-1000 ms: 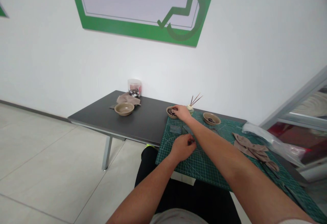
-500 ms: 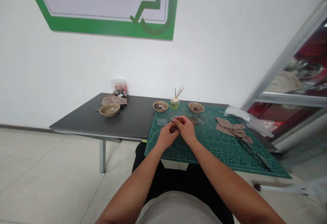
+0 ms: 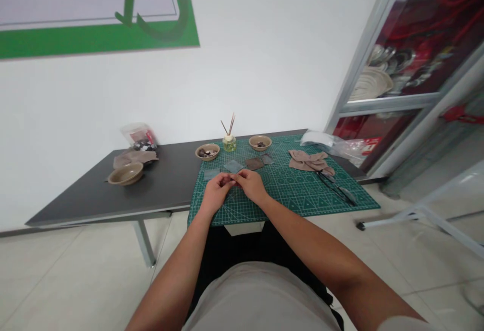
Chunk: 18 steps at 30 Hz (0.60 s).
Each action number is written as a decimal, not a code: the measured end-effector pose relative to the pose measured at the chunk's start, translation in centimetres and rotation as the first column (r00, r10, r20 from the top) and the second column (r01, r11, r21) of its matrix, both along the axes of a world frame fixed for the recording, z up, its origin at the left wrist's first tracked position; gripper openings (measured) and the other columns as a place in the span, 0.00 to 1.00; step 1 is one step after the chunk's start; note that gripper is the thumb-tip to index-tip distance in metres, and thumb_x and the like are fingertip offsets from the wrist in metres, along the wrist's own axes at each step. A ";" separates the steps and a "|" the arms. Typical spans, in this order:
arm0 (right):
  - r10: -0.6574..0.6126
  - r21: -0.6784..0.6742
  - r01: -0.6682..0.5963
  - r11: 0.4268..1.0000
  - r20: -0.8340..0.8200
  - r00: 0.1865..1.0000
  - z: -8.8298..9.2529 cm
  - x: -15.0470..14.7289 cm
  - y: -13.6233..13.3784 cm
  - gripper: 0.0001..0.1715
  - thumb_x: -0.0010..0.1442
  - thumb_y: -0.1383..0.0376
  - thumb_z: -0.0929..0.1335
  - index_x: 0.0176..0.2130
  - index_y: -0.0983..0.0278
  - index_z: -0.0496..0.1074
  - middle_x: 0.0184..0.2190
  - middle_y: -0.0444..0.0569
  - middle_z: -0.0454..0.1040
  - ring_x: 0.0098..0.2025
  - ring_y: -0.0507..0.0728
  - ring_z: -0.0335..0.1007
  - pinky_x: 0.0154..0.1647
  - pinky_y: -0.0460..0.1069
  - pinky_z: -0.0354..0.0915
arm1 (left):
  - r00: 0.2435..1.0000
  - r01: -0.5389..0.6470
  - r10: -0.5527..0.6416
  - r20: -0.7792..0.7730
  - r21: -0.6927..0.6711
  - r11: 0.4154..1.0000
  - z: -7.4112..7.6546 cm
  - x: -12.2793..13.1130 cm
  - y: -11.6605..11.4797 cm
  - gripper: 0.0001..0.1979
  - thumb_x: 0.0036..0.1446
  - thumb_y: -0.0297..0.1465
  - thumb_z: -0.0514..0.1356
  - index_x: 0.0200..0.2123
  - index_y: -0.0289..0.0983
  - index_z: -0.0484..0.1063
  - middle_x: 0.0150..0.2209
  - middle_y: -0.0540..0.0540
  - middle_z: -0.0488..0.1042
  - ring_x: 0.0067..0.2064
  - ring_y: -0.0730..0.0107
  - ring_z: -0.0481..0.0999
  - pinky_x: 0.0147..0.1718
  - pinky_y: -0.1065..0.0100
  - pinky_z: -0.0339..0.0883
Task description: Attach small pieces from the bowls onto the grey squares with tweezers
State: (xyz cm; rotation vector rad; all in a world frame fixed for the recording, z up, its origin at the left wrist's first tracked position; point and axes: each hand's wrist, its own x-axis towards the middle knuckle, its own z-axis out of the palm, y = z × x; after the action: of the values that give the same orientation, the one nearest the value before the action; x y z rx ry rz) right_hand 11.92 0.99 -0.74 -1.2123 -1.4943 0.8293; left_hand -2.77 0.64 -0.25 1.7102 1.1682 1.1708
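Over the green cutting mat point(image 3: 287, 195), my left hand point(image 3: 216, 192) and my right hand point(image 3: 252, 186) meet with fingertips pinched together. Whatever they pinch is small and mostly covered by the fingers, so I cannot make it out. Just beyond the fingertips lies a grey-blue square piece point(image 3: 233, 165). A second grey-blue piece point(image 3: 212, 173) rests to the left, near my left hand. Behind my right hand are a brown square piece point(image 3: 254, 163) and a greyish see-through piece point(image 3: 266, 158).
Bowls with small dark and pale bits point(image 3: 207, 151) and dark bits point(image 3: 260, 143) flank a reed diffuser point(image 3: 229, 142). Rightward lie a brown cloth point(image 3: 309, 161), glasses point(image 3: 336, 188) and plastic bags point(image 3: 333, 142). Leftward are another bowl point(image 3: 126, 174), a cloth point(image 3: 132, 157) and a clear container point(image 3: 139, 137).
The view has swung to the right. Both hands have drawn slightly nearer to me on the mat, and the grey-blue square beyond them now shows more fully. Their fingers stay together.
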 end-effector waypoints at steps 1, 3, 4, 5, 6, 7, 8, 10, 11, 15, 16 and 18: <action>-0.006 0.010 0.005 1.000 0.020 1.000 0.0 0.0 0.0 0.21 0.58 0.49 0.66 0.25 0.62 0.73 0.18 0.42 0.71 0.23 0.52 0.67 0.26 0.46 0.60 | 1.000 -0.018 0.018 0.007 -0.006 1.000 -0.1 0.0 0.0 0.08 0.50 0.34 0.62 0.34 0.37 0.73 0.26 0.52 0.72 0.29 0.72 0.69 0.33 0.70 0.63; -0.024 0.053 0.019 0.998 0.086 0.996 0.2 0.4 0.0 0.20 0.60 0.50 0.65 0.29 0.62 0.74 0.23 0.43 0.74 0.27 0.53 0.70 0.30 0.47 0.62 | 0.997 -0.066 0.066 0.030 -0.007 0.998 -0.3 0.0 0.1 0.09 0.50 0.35 0.63 0.34 0.37 0.72 0.25 0.53 0.70 0.28 0.73 0.67 0.31 0.71 0.61; -0.048 0.086 0.037 0.996 0.136 0.990 0.4 1.0 0.1 0.18 0.60 0.51 0.65 0.33 0.61 0.75 0.27 0.44 0.76 0.30 0.54 0.71 0.34 0.48 0.63 | 0.995 -0.090 0.090 0.041 -0.007 0.996 -0.4 0.0 0.1 0.09 0.50 0.35 0.62 0.35 0.37 0.72 0.25 0.53 0.69 0.27 0.73 0.66 0.31 0.71 0.61; -0.081 0.129 0.055 0.990 0.208 0.975 0.6 1.8 0.3 0.16 0.61 0.52 0.65 0.36 0.61 0.74 0.31 0.46 0.77 0.34 0.54 0.72 0.38 0.49 0.64 | 0.993 -0.109 0.109 0.053 -0.009 0.994 -0.4 0.0 0.2 0.10 0.51 0.35 0.62 0.36 0.37 0.72 0.25 0.54 0.68 0.27 0.74 0.66 0.30 0.71 0.60; -0.129 0.166 0.080 0.983 0.312 0.941 0.8 2.8 0.5 0.14 0.61 0.55 0.65 0.38 0.61 0.74 0.36 0.48 0.77 0.38 0.55 0.72 0.43 0.50 0.64 | 0.991 -0.116 0.117 0.065 -0.014 0.993 -0.5 0.0 0.2 0.11 0.51 0.36 0.62 0.37 0.37 0.72 0.25 0.54 0.68 0.27 0.74 0.66 0.30 0.71 0.60; -0.193 0.199 0.118 0.973 0.416 0.889 0.9 4.1 0.8 0.14 0.62 0.58 0.64 0.41 0.62 0.74 0.39 0.50 0.77 0.43 0.57 0.70 0.48 0.51 0.62 | 0.990 -0.116 0.117 0.076 -0.019 0.993 -0.6 0.0 0.3 0.11 0.51 0.36 0.62 0.37 0.37 0.71 0.25 0.54 0.68 0.27 0.74 0.66 0.31 0.71 0.60; -0.258 0.224 0.163 0.961 0.511 0.820 1.0 5.5 1.2 0.14 0.62 0.60 0.64 0.43 0.64 0.73 0.41 0.53 0.76 0.47 0.59 0.68 0.51 0.53 0.60 | 0.990 -0.113 0.115 0.084 -0.022 0.993 -0.6 0.1 0.3 0.11 0.51 0.35 0.62 0.37 0.37 0.71 0.25 0.54 0.68 0.28 0.73 0.66 0.31 0.71 0.60; -0.358 0.254 0.253 0.934 0.646 0.674 1.0 8.5 1.9 0.18 0.60 0.61 0.64 0.47 0.67 0.71 0.47 0.58 0.73 0.52 0.63 0.63 0.55 0.56 0.57 | 0.990 -0.105 0.107 0.092 -0.023 0.994 -0.6 0.1 0.3 0.11 0.51 0.35 0.62 0.37 0.37 0.71 0.25 0.53 0.68 0.28 0.73 0.67 0.32 0.70 0.60; -0.387 0.261 0.289 0.921 0.690 0.611 0.9 10.0 2.2 0.21 0.59 0.61 0.65 0.50 0.68 0.70 0.49 0.59 0.71 0.54 0.65 0.61 0.56 0.57 0.56 | 0.990 -0.100 0.102 0.093 -0.024 0.995 -0.6 0.1 0.4 0.10 0.51 0.35 0.62 0.37 0.37 0.70 0.26 0.53 0.68 0.28 0.73 0.67 0.32 0.70 0.61; -0.469 0.255 0.464 0.848 0.768 0.436 0.3 14.3 3.1 0.30 0.60 0.57 0.64 0.58 0.70 0.63 0.59 0.63 0.63 0.59 0.70 0.54 0.57 0.61 0.53 | 0.989 -0.082 0.084 0.119 -0.022 0.996 -0.7 0.1 0.3 0.10 0.52 0.35 0.61 0.36 0.37 0.70 0.26 0.53 0.68 0.28 0.72 0.68 0.32 0.70 0.61; -0.455 0.217 0.504 0.836 0.788 0.416 0.2 14.9 3.2 0.31 0.61 0.55 0.63 0.58 0.71 0.64 0.59 0.64 0.63 0.59 0.71 0.54 0.57 0.62 0.52 | 0.989 -0.076 0.079 0.127 -0.024 0.997 -0.7 0.1 0.3 0.10 0.52 0.35 0.61 0.37 0.37 0.70 0.26 0.53 0.68 0.29 0.73 0.67 0.32 0.70 0.60; -0.391 0.135 0.533 0.835 0.827 0.404 -0.1 15.4 3.3 0.31 0.62 0.52 0.62 0.56 0.71 0.67 0.59 0.64 0.63 0.59 0.71 0.55 0.56 0.62 0.52 | 0.988 -0.067 0.071 0.134 -0.031 0.997 -0.7 0.2 0.3 0.10 0.52 0.35 0.61 0.37 0.37 0.69 0.26 0.53 0.67 0.28 0.73 0.67 0.32 0.70 0.60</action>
State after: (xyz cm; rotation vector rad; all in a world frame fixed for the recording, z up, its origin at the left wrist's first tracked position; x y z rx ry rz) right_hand 27.36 4.27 -0.80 -2.2233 -1.6527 -0.1171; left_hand -2.61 0.98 -0.99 1.5561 1.1631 1.2863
